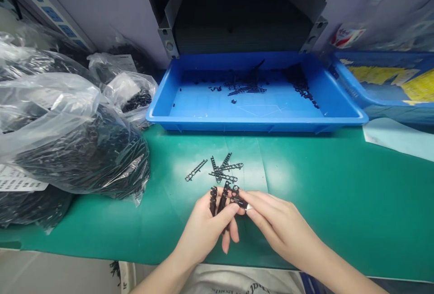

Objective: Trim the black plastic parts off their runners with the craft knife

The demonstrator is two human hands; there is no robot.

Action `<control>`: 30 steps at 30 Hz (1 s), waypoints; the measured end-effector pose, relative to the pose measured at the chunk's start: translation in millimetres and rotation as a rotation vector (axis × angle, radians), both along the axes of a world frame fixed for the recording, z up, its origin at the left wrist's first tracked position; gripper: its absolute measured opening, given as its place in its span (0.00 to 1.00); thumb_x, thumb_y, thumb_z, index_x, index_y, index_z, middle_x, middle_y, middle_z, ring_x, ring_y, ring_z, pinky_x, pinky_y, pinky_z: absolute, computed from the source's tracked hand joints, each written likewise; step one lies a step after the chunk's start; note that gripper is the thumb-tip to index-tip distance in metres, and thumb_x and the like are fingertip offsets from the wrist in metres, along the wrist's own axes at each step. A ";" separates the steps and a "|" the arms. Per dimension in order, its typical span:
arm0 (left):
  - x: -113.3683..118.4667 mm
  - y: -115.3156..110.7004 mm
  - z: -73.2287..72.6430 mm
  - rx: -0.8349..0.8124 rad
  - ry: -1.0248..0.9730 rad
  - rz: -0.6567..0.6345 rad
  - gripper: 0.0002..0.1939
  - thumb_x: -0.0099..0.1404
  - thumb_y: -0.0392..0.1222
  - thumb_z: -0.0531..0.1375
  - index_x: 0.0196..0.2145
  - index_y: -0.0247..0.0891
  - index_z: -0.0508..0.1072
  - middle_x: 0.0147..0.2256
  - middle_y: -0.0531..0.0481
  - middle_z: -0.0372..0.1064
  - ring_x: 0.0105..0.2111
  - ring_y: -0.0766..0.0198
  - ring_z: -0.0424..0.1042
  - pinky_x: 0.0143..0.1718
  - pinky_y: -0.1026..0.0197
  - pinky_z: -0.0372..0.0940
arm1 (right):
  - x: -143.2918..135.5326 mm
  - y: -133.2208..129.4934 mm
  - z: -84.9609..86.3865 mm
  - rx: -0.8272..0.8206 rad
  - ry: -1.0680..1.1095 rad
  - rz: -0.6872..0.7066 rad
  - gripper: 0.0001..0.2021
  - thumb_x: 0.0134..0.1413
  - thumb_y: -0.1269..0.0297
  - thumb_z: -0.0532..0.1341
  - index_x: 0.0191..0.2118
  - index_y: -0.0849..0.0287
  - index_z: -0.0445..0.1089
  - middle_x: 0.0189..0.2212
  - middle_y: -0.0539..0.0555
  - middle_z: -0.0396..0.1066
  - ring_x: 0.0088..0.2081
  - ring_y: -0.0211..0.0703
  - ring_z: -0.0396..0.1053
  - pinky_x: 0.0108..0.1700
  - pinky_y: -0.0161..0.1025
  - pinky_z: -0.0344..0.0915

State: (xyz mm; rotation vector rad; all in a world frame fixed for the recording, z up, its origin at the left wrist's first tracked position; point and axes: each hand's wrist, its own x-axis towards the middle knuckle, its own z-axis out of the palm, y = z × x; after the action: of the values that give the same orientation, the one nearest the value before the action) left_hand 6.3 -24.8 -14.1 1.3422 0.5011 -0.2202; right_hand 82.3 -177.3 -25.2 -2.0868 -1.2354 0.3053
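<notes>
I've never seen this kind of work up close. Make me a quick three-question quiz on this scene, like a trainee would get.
1. True or false: the left hand and right hand both touch black parts.
2. Where are the bulging bags of black parts? a) inside the blue tray; b) left of it; c) right of it
3. Fill in: the loose strips lie on a ____ tabletop.

Key: 1 true; 2 b; 3 green.

strips (pixel 223 201): hard-looking plastic | tray (pixel 210 108): smooth plastic | tabletop (pixel 325 172): smooth, soft sheen | bag (pixel 101 151): glossy, crinkled plastic film
</notes>
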 end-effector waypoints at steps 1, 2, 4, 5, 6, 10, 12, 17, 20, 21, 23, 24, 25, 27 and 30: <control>-0.4 -0.5 0.6 0.002 0.003 -0.002 0.09 0.61 0.44 0.53 0.29 0.35 0.62 0.13 0.56 0.64 0.08 0.75 0.57 0.09 0.74 0.50 | -0.9 -0.1 -0.3 -0.002 -0.013 -0.004 0.17 0.62 0.67 0.45 0.53 0.58 0.60 0.45 0.53 0.69 0.43 0.43 0.68 0.39 0.42 0.69; -0.6 -1.2 1.6 0.006 0.007 -0.004 0.08 0.60 0.43 0.53 0.29 0.35 0.62 0.13 0.56 0.64 0.08 0.75 0.57 0.09 0.74 0.49 | -1.5 -0.1 -0.7 -0.003 -0.019 -0.009 0.16 0.62 0.67 0.45 0.53 0.58 0.61 0.44 0.53 0.70 0.43 0.43 0.68 0.39 0.43 0.69; -0.6 -2.4 3.8 0.017 0.017 -0.010 0.08 0.60 0.43 0.54 0.28 0.35 0.62 0.13 0.56 0.64 0.08 0.75 0.57 0.10 0.74 0.50 | -2.0 -0.3 -1.4 0.001 -0.022 -0.012 0.17 0.62 0.67 0.45 0.53 0.58 0.61 0.44 0.52 0.70 0.42 0.44 0.68 0.37 0.43 0.69; -0.5 -2.8 4.7 0.019 0.021 -0.012 0.08 0.59 0.43 0.54 0.28 0.35 0.62 0.13 0.56 0.64 0.08 0.75 0.57 0.10 0.74 0.50 | -2.1 -0.4 -1.7 0.005 -0.022 -0.012 0.17 0.62 0.66 0.45 0.53 0.58 0.61 0.43 0.52 0.70 0.41 0.44 0.68 0.36 0.43 0.69; -0.2 -3.1 5.3 0.020 0.024 -0.015 0.08 0.59 0.42 0.54 0.28 0.35 0.61 0.13 0.55 0.64 0.08 0.75 0.57 0.10 0.74 0.50 | -2.1 -0.6 -1.8 0.006 -0.024 -0.010 0.17 0.62 0.66 0.45 0.53 0.59 0.60 0.42 0.52 0.71 0.40 0.44 0.69 0.35 0.43 0.69; 1.3 -3.5 5.4 0.039 0.039 -0.018 0.07 0.59 0.42 0.53 0.28 0.36 0.61 0.13 0.56 0.64 0.08 0.74 0.57 0.10 0.73 0.49 | -2.3 -0.6 -1.4 0.015 -0.029 -0.002 0.17 0.62 0.65 0.45 0.53 0.59 0.61 0.39 0.52 0.72 0.36 0.43 0.69 0.32 0.41 0.68; 2.1 -3.4 5.0 0.058 0.051 -0.025 0.07 0.59 0.42 0.53 0.28 0.36 0.61 0.13 0.56 0.64 0.08 0.74 0.57 0.10 0.73 0.49 | -3.0 0.0 -1.1 0.031 -0.033 -0.017 0.16 0.62 0.66 0.45 0.52 0.60 0.61 0.37 0.52 0.72 0.35 0.43 0.69 0.31 0.40 0.68; 3.8 -4.3 5.3 0.129 0.082 -0.022 0.08 0.58 0.41 0.54 0.26 0.36 0.61 0.10 0.58 0.60 0.07 0.77 0.51 0.09 0.74 0.46 | -7.9 3.0 -3.8 0.005 -0.012 -0.044 0.16 0.61 0.68 0.46 0.52 0.60 0.62 0.33 0.52 0.72 0.32 0.42 0.68 0.28 0.38 0.66; 3.3 -6.2 3.7 0.163 0.103 0.010 0.09 0.59 0.43 0.54 0.24 0.37 0.59 0.08 0.61 0.56 0.06 0.77 0.47 0.08 0.74 0.43 | -13.1 5.5 -8.5 0.001 -0.023 -0.077 0.16 0.61 0.68 0.46 0.52 0.61 0.62 0.31 0.53 0.71 0.29 0.42 0.68 0.26 0.37 0.64; 2.7 -6.7 2.4 0.170 0.108 0.025 0.10 0.59 0.44 0.54 0.24 0.37 0.59 0.08 0.61 0.55 0.06 0.77 0.46 0.08 0.74 0.43 | -14.8 6.3 -10.1 0.002 -0.026 -0.091 0.17 0.61 0.67 0.45 0.52 0.61 0.62 0.31 0.53 0.71 0.29 0.41 0.68 0.25 0.36 0.64; 1.1 -6.5 -1.8 0.162 0.120 0.048 0.12 0.59 0.45 0.54 0.23 0.37 0.59 0.08 0.61 0.55 0.06 0.77 0.46 0.08 0.73 0.43 | -16.8 7.9 -12.4 0.009 -0.033 -0.110 0.17 0.61 0.67 0.44 0.52 0.61 0.62 0.31 0.53 0.71 0.28 0.40 0.68 0.25 0.36 0.64; 0.1 -5.7 -4.3 0.148 0.118 0.056 0.12 0.59 0.46 0.54 0.24 0.37 0.59 0.08 0.60 0.56 0.06 0.77 0.47 0.08 0.73 0.43 | -16.3 8.8 -12.9 0.015 -0.040 -0.105 0.17 0.62 0.67 0.44 0.52 0.61 0.62 0.31 0.53 0.72 0.28 0.40 0.68 0.25 0.36 0.64; -1.0 -4.2 -6.9 0.132 0.106 0.068 0.12 0.60 0.47 0.54 0.24 0.36 0.60 0.09 0.60 0.57 0.06 0.76 0.48 0.08 0.73 0.44 | -14.3 9.8 -12.8 0.025 -0.054 -0.095 0.17 0.62 0.67 0.44 0.52 0.61 0.62 0.31 0.53 0.72 0.28 0.40 0.69 0.26 0.36 0.65; -3.0 0.1 -11.4 0.111 0.065 0.101 0.13 0.61 0.49 0.52 0.26 0.36 0.61 0.10 0.59 0.59 0.08 0.75 0.52 0.10 0.72 0.47 | -4.1 12.9 -11.7 0.024 -0.086 -0.091 0.17 0.62 0.65 0.45 0.52 0.60 0.61 0.33 0.54 0.72 0.30 0.41 0.70 0.29 0.37 0.66; -5.7 7.6 -13.4 0.162 -0.003 0.206 0.12 0.61 0.49 0.53 0.29 0.37 0.60 0.14 0.59 0.59 0.13 0.74 0.55 0.15 0.71 0.52 | 25.7 22.4 -10.1 -0.121 -0.121 -0.167 0.17 0.59 0.61 0.51 0.52 0.59 0.61 0.40 0.57 0.70 0.38 0.48 0.70 0.35 0.42 0.67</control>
State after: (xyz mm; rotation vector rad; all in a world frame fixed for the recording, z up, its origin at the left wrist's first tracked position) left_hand 0.6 -17.3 -27.6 1.4368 0.6613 -0.0078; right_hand 108.1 -154.9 -35.3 -2.3255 -1.1260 0.1840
